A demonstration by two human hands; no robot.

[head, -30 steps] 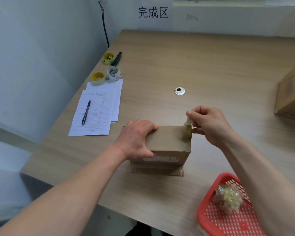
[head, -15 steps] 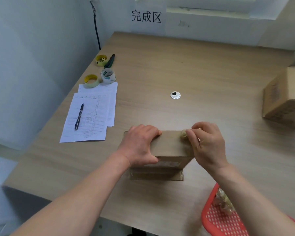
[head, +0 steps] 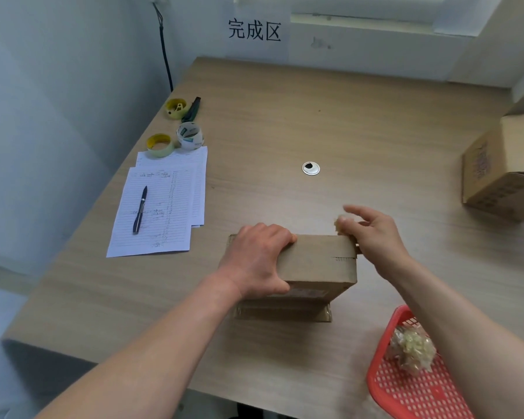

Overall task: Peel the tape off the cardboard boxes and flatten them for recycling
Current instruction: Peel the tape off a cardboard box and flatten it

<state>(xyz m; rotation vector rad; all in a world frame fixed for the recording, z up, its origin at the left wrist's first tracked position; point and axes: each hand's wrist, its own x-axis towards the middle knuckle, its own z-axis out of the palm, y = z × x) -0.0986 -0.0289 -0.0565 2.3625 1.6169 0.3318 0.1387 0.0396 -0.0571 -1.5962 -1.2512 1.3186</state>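
Cardboard box sits on the table, near its front edge, standing on a narrow side. Left hand lies over the box's left end, fingers wrapped over the top and thumb on the near face, clamped on the box. Right hand is at the box's right top corner, thumb and fingers pinched together on a crumpled bit of tape, index finger stretched out; hand is blurred. Tape bit is just above the box's right far corner. Red basket is right of the box and nearer the camera, holding a wad of peeled tape. Second box is well right of the box, at the table's right edge. Papers with a pen lie left of the box; tape rolls are beyond the papers.
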